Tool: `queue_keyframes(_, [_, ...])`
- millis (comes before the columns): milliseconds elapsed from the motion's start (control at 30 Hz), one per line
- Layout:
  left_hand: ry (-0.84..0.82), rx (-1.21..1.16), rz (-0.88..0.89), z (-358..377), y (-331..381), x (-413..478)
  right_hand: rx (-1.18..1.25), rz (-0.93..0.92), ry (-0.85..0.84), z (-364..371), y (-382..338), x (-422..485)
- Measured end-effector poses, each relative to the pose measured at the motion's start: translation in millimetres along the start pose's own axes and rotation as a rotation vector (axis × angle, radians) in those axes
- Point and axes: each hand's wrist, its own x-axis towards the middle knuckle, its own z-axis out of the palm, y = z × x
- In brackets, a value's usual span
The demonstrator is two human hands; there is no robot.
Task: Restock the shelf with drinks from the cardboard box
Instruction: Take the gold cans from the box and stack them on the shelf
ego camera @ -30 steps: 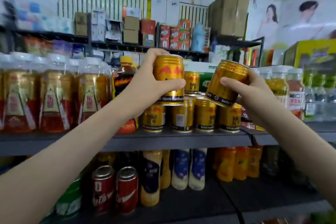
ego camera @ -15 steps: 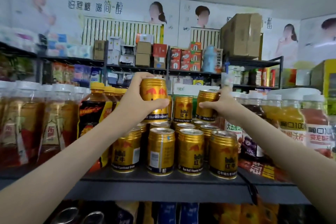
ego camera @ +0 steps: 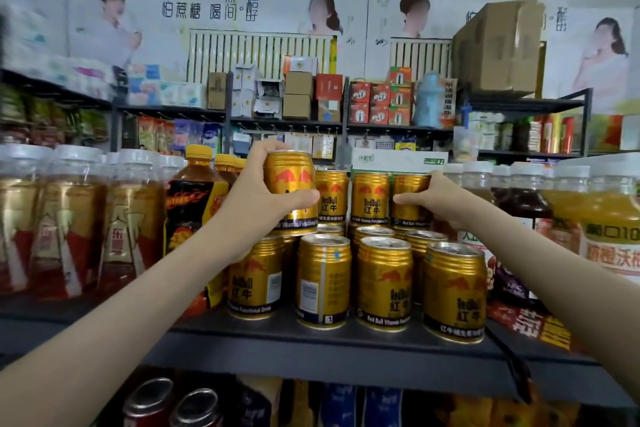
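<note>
At the far left we are seeing white-capped bottles (ego camera: 69,218) with red and gold labels, their writing too blurred to read. Next to them is a dark bottle (ego camera: 194,204) with a yellow cap and a flame graphic. The left hand (ego camera: 254,199) is wrapping fingers and thumb round a gold can (ego camera: 292,189), and we are reading "Vitamin Functional" on its lower band, under two red bulls. It is hanging upright just above the front row of cans (ego camera: 323,281) on the dark shelf (ego camera: 311,340); whether it is touching them we cannot tell. Those cans are showing "RedBull", "红牛" and "Red Bull Vitamin". To the right, two stacked cans (ego camera: 370,199) with the same marks are forming an upper tier. The right hand (ego camera: 441,203) is grasping a second gold can (ego camera: 410,198), upright and just beside them at their level. Behind, a white and green carton (ego camera: 398,159) is standing. Further right, orange juice bottles (ego camera: 609,229) are carrying large Chinese characters. Compared with a second ago, the right-hand can is no longer tilting in the air but standing straight in the tier. The left-hand can is keeping much the same place above the front row.
</note>
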Motion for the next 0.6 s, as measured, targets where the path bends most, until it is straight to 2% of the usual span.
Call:
queue_keyframes(133, [-0.007,-0.006,0.003,-1,-1,-1,-0.080,0.040,-0.020,-2,-2,-5])
queue_keyframes(233, [0.001,0.007,0.016,0,-2,-1,-0.129,-0.004,0.016,-4,-10,-17])
queue_keyframes(367, [0.011,0.037,0.049,-1,-5,-3,-0.323,-0.253,0.218,2,-37,-55])
queue_keyframes(433, [0.002,0.065,0.095,0,-3,-5,-0.305,-0.424,0.258,11,-59,-77])
queue_keyframes(500, [0.000,0.112,0.154,1,0,-7,-0.178,-0.521,0.108,24,-84,-102])
queue_keyframes(600, [-0.007,0.161,0.261,1,8,-8,-0.035,-0.498,-0.270,47,-118,-132])
